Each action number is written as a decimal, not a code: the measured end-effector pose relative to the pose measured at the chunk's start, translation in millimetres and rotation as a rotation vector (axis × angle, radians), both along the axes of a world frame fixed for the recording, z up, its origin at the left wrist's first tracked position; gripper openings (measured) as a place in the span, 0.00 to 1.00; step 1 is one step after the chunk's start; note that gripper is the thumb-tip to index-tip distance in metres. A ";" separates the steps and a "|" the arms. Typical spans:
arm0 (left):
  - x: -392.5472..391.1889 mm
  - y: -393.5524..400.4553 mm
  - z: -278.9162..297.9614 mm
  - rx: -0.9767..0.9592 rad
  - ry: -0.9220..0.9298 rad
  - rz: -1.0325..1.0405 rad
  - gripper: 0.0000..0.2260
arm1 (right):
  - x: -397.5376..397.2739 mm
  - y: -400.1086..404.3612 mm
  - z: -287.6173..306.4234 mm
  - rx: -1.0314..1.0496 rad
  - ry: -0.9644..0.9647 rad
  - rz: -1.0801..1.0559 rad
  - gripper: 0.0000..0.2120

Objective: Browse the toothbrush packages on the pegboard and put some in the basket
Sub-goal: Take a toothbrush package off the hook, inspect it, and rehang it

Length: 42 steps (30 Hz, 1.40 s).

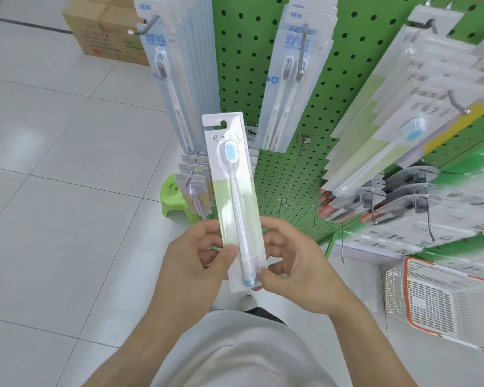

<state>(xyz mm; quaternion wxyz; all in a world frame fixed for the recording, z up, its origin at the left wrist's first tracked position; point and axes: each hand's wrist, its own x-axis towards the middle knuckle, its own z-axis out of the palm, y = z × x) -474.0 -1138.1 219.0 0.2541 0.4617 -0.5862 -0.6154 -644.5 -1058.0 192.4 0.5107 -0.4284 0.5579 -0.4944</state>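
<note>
Both hands, left hand (196, 261) and right hand (294, 263), pinch the flat white-and-green carded toothbrush package (235, 196) at its lower edges; probably light, stiffish, slippery plastic.

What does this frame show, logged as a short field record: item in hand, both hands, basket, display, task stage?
item in hand: white-and-pale-green carded toothbrush package, blue-bristled brush, held roughly upright
left hand: left hand grips the package's lower left edge, thumb on the front
right hand: right hand pinches its lower right edge
basket: white plastic basket with orange rim on the floor at right; no package visible in it
display: green metal pegboard with more packages on hooks
task stage: browsing; package not yet in basket
</note>
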 end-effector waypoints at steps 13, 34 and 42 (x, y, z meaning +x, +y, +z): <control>0.8 3.9 -5.3 -0.056 -0.015 -0.196 0.28 | -3.7 5.5 -0.6 0.039 -0.019 -0.083 0.32; -2.7 17.7 -5.9 -0.125 -0.185 -0.133 0.19 | -1.3 7.1 -7.0 0.006 0.006 -0.143 0.15; -3.9 23.9 -6.9 -0.077 -0.073 -0.211 0.17 | -2.8 7.0 -7.7 -0.025 -0.068 -0.054 0.10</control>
